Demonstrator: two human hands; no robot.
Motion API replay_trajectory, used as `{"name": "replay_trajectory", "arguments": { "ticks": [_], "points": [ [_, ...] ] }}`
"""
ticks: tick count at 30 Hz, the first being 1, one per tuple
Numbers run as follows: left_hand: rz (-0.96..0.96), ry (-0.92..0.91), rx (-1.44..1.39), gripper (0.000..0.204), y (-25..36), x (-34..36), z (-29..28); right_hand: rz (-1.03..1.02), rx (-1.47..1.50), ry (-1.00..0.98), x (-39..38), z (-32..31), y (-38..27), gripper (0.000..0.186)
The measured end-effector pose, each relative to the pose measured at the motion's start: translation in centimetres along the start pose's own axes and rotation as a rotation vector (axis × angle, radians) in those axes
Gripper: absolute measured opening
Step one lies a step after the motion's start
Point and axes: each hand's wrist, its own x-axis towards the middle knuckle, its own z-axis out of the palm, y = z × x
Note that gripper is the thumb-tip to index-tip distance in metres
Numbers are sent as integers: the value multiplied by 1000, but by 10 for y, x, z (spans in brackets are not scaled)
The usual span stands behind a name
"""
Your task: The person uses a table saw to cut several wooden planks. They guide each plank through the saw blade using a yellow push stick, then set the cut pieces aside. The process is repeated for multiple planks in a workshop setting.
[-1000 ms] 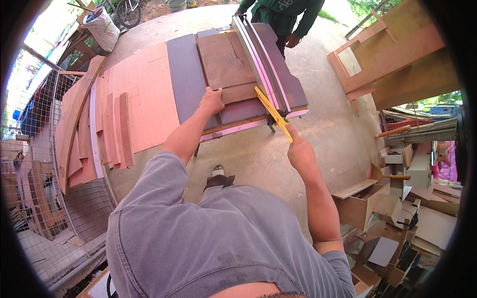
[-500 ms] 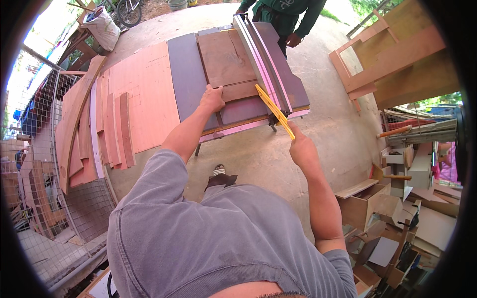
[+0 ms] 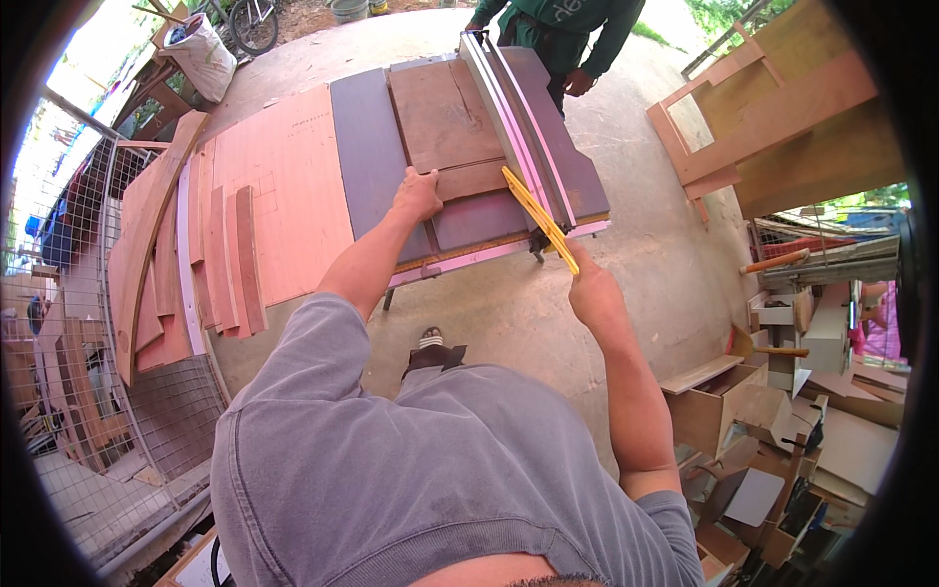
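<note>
Open-sided workshop: brown board at a silver rail, two hands on the work

A concrete floor (image 3: 489,303) spreads under the scene, with wire mesh (image 3: 161,430) along the left and stacked wooden pieces (image 3: 724,411) at the near right. Large wooden sheets (image 3: 782,147) stand at the far right; a bicycle wheel (image 3: 252,24) and a white sack (image 3: 205,64) are at the far left.

In the middle is a dark grey surface (image 3: 367,127), crossed toward its right side by a long silver rail (image 3: 489,108). A pale pinkish panel (image 3: 293,196) adjoins it on the left, with narrow wooden strips (image 3: 235,259) lying at that panel's left side.

The brown board (image 3: 479,179) lies toward the near side of the dark surface, left of the rail. Just beyond it is a larger brown panel (image 3: 445,112), a dark line running between them.

The left hand (image 3: 419,196) rests at the board's left end, its fingers bent; whether they pinch the wood or only press it, I cannot tell. The right hand (image 3: 595,293) has its fingers closed around the near end of a yellow stick (image 3: 538,217), which slants far and left. Its tip reaches the board's right end, seemingly touching, though the wide view makes contact hard to confirm.

A co-worker in green (image 3: 553,34) stands beyond the surface's far end.
</note>
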Motion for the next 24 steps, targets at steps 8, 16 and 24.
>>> {"name": "replay_trajectory", "arguments": {
  "ticks": [8,16,24],
  "points": [
    [-3,18,-22,73,-6,11,4,-13,25,27,6,0,-2,60],
    [12,32,-24,76,-10,19,3,-44,31,55,13,2,-2,60],
    [-1,16,-12,76,-12,14,5,-39,41,44,9,4,-2,61]
  ]
}}
